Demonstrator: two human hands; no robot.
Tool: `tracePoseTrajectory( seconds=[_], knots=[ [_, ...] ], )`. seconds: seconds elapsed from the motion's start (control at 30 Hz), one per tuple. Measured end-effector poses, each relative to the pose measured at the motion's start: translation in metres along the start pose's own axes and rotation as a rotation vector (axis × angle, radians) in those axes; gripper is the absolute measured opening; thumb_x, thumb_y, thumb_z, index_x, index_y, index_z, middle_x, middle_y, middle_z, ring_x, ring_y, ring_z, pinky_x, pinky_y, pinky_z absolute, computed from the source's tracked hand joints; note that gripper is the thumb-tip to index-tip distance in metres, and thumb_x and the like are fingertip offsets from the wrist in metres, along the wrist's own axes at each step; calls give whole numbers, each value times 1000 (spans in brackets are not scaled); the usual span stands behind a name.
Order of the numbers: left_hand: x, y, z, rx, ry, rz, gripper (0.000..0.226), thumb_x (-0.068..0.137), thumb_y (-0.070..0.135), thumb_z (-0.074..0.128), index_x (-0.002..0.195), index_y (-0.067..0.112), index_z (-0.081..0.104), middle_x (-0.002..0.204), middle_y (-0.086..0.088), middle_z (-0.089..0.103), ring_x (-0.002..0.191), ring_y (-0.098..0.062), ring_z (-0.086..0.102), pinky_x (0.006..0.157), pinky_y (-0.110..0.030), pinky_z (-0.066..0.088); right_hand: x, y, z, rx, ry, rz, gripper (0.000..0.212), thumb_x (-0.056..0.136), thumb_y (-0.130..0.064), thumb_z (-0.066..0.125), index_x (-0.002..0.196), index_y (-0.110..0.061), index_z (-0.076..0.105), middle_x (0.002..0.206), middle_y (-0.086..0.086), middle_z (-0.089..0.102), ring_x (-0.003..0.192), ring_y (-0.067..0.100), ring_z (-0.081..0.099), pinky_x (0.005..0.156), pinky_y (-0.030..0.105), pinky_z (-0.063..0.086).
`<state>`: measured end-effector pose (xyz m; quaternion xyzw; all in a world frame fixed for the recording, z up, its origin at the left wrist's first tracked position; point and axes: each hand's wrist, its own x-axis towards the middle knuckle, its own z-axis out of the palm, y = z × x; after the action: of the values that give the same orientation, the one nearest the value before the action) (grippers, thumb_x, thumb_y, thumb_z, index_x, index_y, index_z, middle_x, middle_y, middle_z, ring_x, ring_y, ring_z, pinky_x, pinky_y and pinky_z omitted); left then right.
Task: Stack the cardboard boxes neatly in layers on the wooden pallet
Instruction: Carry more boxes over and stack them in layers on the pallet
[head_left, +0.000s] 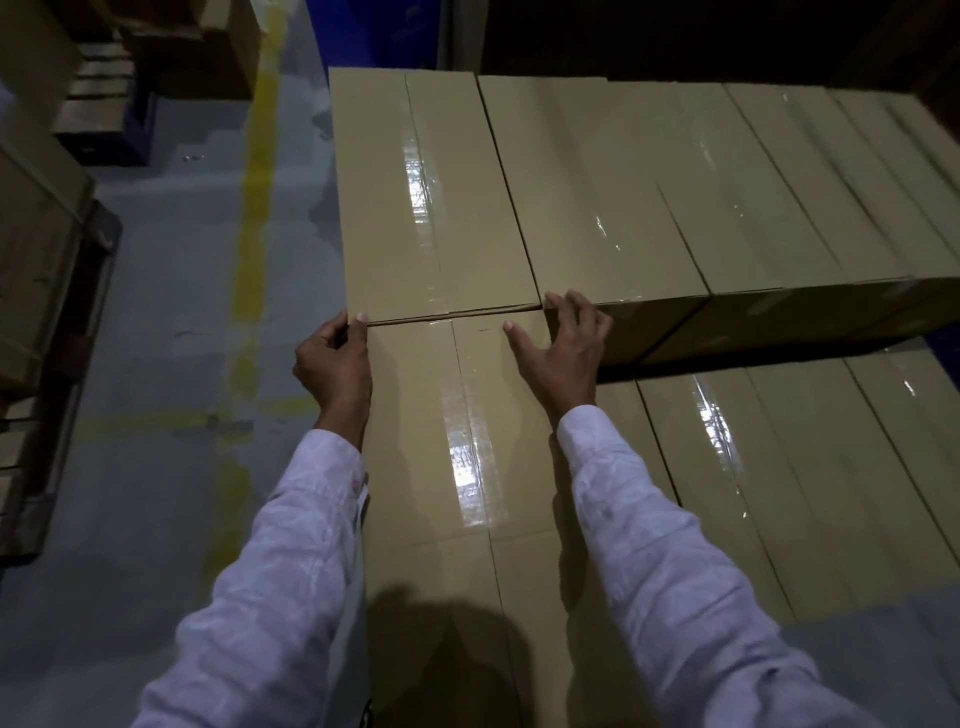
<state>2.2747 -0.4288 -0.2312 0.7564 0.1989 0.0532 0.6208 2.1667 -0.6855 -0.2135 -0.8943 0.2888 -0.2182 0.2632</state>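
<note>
The near box (457, 467) lies on the top layer of the stack, and its far end touches the far box (431, 197). The left hand (332, 364) grasps its far left corner: the thumb is on top, and the other fingers curl down the side, where they are hard to see. The right hand (561, 353) rests flat on its far right corner with the fingers spread and straight, their tips against the upper row (649, 208). To the right of the near box lies a lower row (769, 467). The white sleeves cover the near box's edges. The pallet under the stack is hidden. To its left runs a yellow floor line (254, 182).
</note>
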Motion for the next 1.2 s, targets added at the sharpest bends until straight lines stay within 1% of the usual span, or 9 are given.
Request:
tracePoseTrajectory(
  seconds=[0.2,0.43,0.6,0.7,0.77,0.87,0.93,1.07,1.2],
  knots=[
    [2,-2,1,-5,3,-2,41,88,38,86,122,17,81,106,7,81,93,1,75,96,-23,60,1,-2,-1,-97,-3,21,73,85,-79,64,141,-33,56,153,-5,47,141,23,35,106,54,45],
    [-3,8,-6,135,0,77,35,92,43,78,119,20,82,107,6,81,97,-9,75,98,-36,61,-6,-2,-23,66,2,96,64,90,-72,65,142,-37,56,154,-9,46,143,20,33,109,58,42],
    [-39,17,-22,216,-62,171,40,93,46,74,125,23,77,120,7,77,110,-13,70,102,-28,53,-44,24,-57,236,76,135,46,99,-61,66,134,-32,70,151,-3,52,138,19,35,109,51,45],
    [-77,16,-43,256,-104,250,46,93,46,75,133,21,73,130,1,73,118,-14,66,104,-27,50,-76,41,-79,332,50,163,38,101,-59,65,127,-33,74,145,-5,56,135,20,40,108,52,49],
    [-107,12,-62,283,-119,343,43,95,39,75,133,19,72,132,-3,70,123,-19,63,103,-24,46,-99,44,-97,398,4,174,27,102,-57,66,121,-40,74,139,-10,59,132,16,43,105,51,51],
    [-155,0,-93,311,-162,433,36,95,32,75,130,21,74,133,-3,70,127,-24,62,107,-31,47,-136,40,-124,466,-46,135,10,102,-53,66,112,-54,69,130,-14,64,128,15,49,95,51,56],
    [-188,-12,-115,326,-178,449,34,94,32,75,128,24,76,134,-1,71,126,-23,63,110,-39,50,-161,39,-137,452,-82,57,13,103,-45,67,111,-56,67,125,-16,65,123,14,49,91,49,56],
    [-243,-26,-155,304,-183,469,33,94,31,77,126,24,77,134,3,72,126,-21,64,110,-41,50,-196,41,-152,438,-180,-44,16,104,-38,69,118,-44,73,128,-16,63,124,12,47,94,47,55],
    [-278,-35,-190,288,-168,504,28,95,32,79,122,27,78,128,9,74,125,-19,65,109,-44,51,-229,44,-165,394,-168,-114,18,103,-34,73,121,-36,77,130,-16,64,125,14,47,95,54,54]
  ],
)
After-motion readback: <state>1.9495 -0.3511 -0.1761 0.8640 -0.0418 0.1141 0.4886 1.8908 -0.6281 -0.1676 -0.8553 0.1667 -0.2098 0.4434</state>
